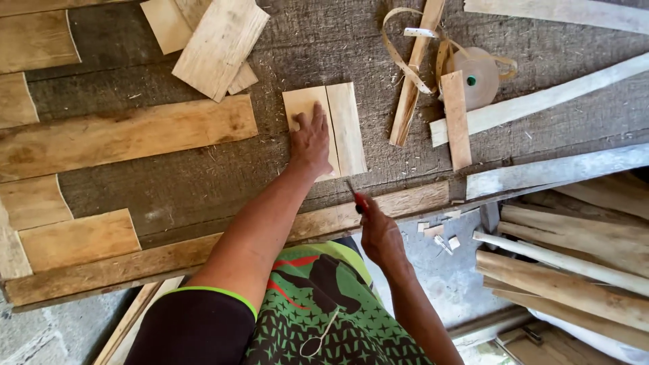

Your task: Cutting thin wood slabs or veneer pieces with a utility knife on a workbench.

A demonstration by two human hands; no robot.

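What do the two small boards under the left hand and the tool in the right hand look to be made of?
The two small boards look like pale, unfinished sawn wood, with visible grain and a matte face. The left hand presses flat on them. The tool in the right hand shows only a red, probably plastic handle; its tip is too small to tell.

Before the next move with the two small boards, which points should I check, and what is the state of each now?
1. Left hand pressing flat on the two small boards: ok.
2. Boards side by side, long edges touching: ok.
3. Right hand gripping the red-handled tool: ok.
4. Tool tip clear of the left fingers: ok, it is at the bench edge.
5. Kind of tool and tip condition: cannot tell.
6. Bench around the boards free of loose pieces: ok.
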